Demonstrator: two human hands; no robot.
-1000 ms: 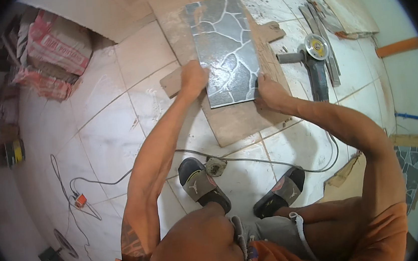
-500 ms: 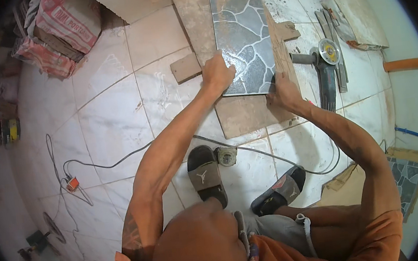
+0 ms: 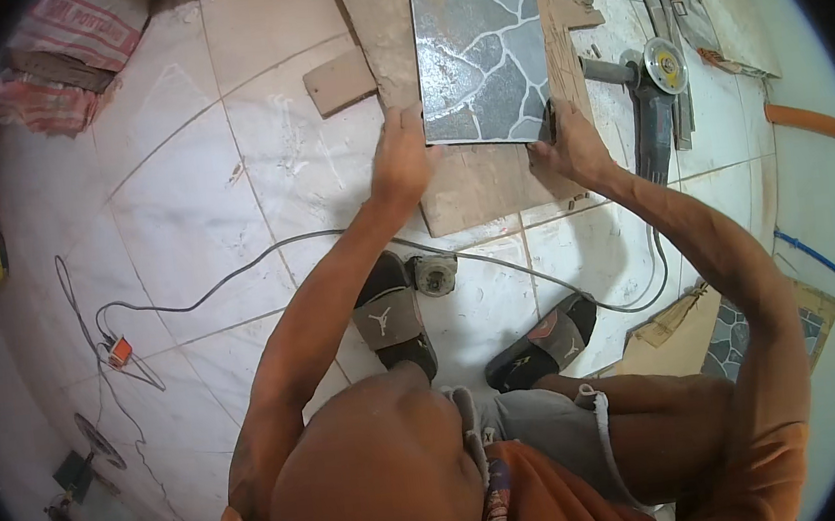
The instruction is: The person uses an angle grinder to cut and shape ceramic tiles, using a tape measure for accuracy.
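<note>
A grey stone-patterned tile [image 3: 489,63] with pale vein lines lies on a worn wooden board [image 3: 476,190]. My left hand [image 3: 402,159] holds the tile's left edge near its near corner, fingers closed along the side. My right hand [image 3: 576,148] grips the near right corner, with the thumb below the front edge and the fingers along the right side. A dark patch shows between those fingers and the tile, and I cannot make out what it is. Right of the board lies an angle grinder [image 3: 655,112], its disc facing up.
A grey cable [image 3: 305,237] crosses the floor in front of my sandalled feet, beside a small round-topped block [image 3: 434,275]. A wood piece [image 3: 340,82] lies left of the board. Paper sacks [image 3: 74,37] stand far left; another patterned tile [image 3: 725,341] lies at right.
My left hand has slid off the tile's top onto its left edge. My right hand stays at the near right corner. The whole view has shifted, with the floor things appearing higher.
</note>
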